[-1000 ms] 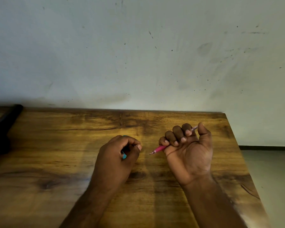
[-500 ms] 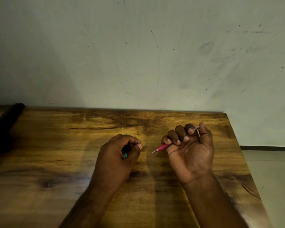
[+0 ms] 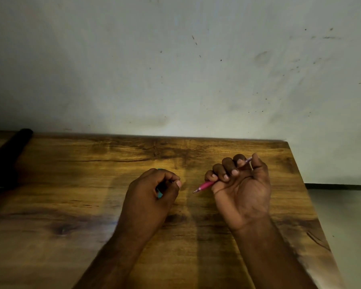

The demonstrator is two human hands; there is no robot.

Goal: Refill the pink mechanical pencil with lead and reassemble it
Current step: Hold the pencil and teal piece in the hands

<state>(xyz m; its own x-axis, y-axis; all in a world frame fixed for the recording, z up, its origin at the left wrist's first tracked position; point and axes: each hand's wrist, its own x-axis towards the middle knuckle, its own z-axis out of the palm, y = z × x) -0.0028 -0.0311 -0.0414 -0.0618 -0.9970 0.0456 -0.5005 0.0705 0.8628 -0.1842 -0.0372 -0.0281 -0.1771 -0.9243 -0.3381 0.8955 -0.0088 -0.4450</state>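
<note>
My right hand [image 3: 241, 190] is closed in a fist around the pink mechanical pencil [image 3: 205, 185], palm turned up. The pencil's metal tip points left and down toward the table, and its pale rear end sticks out between my thumb and forefinger. My left hand [image 3: 152, 193] rests on the wooden table [image 3: 71, 184], curled around a small teal object [image 3: 159, 194], likely the lead container; only a teal sliver shows between fingers and thumb. The hands are apart, with the pencil tip a short gap from my left thumb.
A dark black object [image 3: 10, 147] lies at the table's far left edge. The table's right edge runs diagonally at the right, with pale floor [image 3: 342, 226] beyond it. A stained white wall [image 3: 175, 69] stands directly behind the table.
Hardly anything differs. Both hands keep their grips and hold nearly still; the view shifts very slightly.
</note>
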